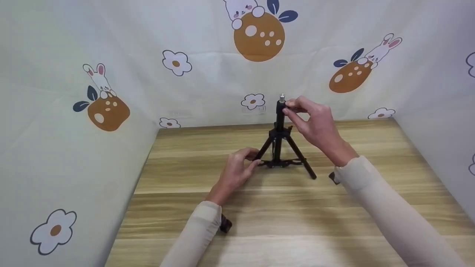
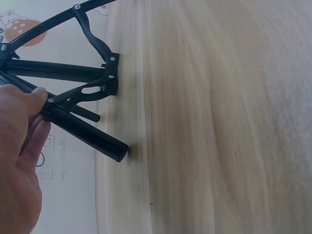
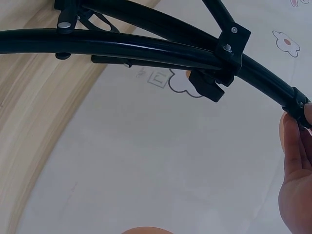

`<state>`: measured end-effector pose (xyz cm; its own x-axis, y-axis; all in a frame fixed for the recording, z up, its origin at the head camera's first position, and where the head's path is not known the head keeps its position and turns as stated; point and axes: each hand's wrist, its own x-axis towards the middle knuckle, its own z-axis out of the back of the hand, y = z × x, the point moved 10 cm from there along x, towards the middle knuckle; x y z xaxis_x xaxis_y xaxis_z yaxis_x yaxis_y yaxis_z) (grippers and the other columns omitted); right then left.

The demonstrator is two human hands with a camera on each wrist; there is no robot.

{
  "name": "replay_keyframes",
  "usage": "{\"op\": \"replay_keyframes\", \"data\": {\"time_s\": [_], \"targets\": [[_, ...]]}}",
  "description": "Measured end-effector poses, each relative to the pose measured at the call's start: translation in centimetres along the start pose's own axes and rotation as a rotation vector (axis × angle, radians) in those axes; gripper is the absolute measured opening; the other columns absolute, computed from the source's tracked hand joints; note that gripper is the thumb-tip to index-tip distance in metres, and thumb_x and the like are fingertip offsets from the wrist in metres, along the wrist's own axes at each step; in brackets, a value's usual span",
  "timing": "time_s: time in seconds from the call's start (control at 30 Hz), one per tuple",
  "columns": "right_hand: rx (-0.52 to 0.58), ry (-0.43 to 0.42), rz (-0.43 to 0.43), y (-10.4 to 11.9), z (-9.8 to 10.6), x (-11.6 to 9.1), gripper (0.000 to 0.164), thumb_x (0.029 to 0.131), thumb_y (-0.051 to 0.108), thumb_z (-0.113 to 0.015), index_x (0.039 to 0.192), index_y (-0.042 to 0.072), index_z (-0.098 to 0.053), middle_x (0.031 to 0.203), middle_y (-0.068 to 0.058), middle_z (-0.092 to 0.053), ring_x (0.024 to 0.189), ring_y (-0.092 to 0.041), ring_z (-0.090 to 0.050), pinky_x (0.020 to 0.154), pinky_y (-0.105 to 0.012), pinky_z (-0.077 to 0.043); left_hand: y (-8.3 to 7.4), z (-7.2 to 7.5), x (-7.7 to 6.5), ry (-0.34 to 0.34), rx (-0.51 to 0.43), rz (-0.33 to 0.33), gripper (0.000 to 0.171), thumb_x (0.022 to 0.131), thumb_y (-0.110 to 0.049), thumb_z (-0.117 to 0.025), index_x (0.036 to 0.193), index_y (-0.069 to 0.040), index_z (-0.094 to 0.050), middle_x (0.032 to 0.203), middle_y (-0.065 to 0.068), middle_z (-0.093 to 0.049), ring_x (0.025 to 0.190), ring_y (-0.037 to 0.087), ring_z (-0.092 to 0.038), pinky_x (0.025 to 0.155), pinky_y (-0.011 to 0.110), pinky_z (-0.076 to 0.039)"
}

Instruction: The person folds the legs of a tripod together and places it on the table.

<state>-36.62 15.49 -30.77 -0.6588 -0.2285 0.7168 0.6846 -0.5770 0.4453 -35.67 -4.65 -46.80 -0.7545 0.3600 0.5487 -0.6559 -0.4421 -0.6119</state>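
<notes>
At the left of the black stand (image 1: 279, 132) on the table (image 1: 267, 222), a leg (image 1: 264, 148) is pinched by the left hand (image 1: 236, 167); at its right, the neck (image 1: 280, 115) by the right hand (image 1: 318, 120). Legs are maybe being set; next, the neck should be kept still.

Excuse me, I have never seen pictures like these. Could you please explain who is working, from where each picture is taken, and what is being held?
There is no robot here: a person works with two bare hands. The largest picture is taken from the person's head, looking forward and down. The other two are taken from the left and right wrists, so the scene looks turned there. At the wooden surface is a black tripod, upright with its legs spread. The left hand holds one leg low down. The right hand pinches the column near its top, just below a silvery tip. Behind is a pale backdrop printed with rabbits and flowers.
</notes>
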Motion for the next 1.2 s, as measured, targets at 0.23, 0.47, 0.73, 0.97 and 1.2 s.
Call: {"op": "replay_keyframes", "data": {"time_s": [0.23, 0.47, 0.73, 0.97, 1.2], "targets": [[0.013, 0.002, -0.010, -0.04, 0.02, -0.03, 0.015, 0.102, 0.020, -0.077, 0.110, 0.007, -0.075, 0.115, -0.005, -0.083, 0.104, -0.019, -0.082, 0.096, -0.033, -0.067, 0.00, -0.04, 0.12, -0.012, 0.003, 0.016, 0.021, 0.094, -0.002, -0.082, 0.115, 0.000, -0.075, 0.105, 0.010, -0.080, 0.095, 0.021, -0.077, 0.088, 0.034, -0.068], [0.025, -0.014, -0.006, -0.11, 0.13, -0.03, 0.016, 0.102, 0.019, -0.077, 0.110, 0.005, -0.075, 0.115, -0.005, -0.084, 0.104, -0.019, -0.082, 0.096, -0.032, -0.067, 0.35, -0.37, 0.41, 0.022, -0.007, 0.065, 0.022, 0.097, -0.004, -0.080, 0.118, -0.002, -0.074, 0.107, 0.009, -0.080, 0.097, 0.019, -0.076, 0.092, 0.032, -0.066], [0.038, -0.004, -0.014, -0.21, -0.02, -0.03, 0.016, 0.102, 0.018, -0.078, 0.110, 0.005, -0.074, 0.114, -0.005, -0.084, 0.105, -0.019, -0.082, 0.096, -0.029, -0.067, 0.61, -0.39, 0.36, 0.022, -0.004, 0.089, 0.022, 0.098, -0.006, -0.079, 0.119, -0.003, -0.074, 0.108, 0.009, -0.081, 0.099, 0.019, -0.077, 0.094, 0.032, -0.066], [0.034, 0.006, -0.033, -0.21, 0.02, -0.08, 0.016, 0.103, 0.019, -0.076, 0.111, 0.005, -0.074, 0.116, -0.005, -0.084, 0.106, -0.020, -0.081, 0.097, -0.032, -0.067, 0.46, -0.36, 0.47, 0.012, 0.005, 0.104, 0.023, 0.098, -0.005, -0.079, 0.120, -0.003, -0.073, 0.108, 0.009, -0.080, 0.099, 0.020, -0.077, 0.093, 0.036, -0.067], [0.047, 0.002, -0.030, -0.21, -0.01, -0.13, 0.015, 0.103, 0.019, -0.076, 0.110, 0.006, -0.075, 0.116, -0.005, -0.083, 0.106, -0.021, -0.082, 0.096, -0.033, -0.067, 0.36, -0.39, 0.64, 0.006, -0.027, 0.099, 0.023, 0.097, -0.002, -0.079, 0.119, -0.003, -0.073, 0.108, 0.009, -0.081, 0.098, 0.019, -0.077, 0.093, 0.030, -0.067]]}}
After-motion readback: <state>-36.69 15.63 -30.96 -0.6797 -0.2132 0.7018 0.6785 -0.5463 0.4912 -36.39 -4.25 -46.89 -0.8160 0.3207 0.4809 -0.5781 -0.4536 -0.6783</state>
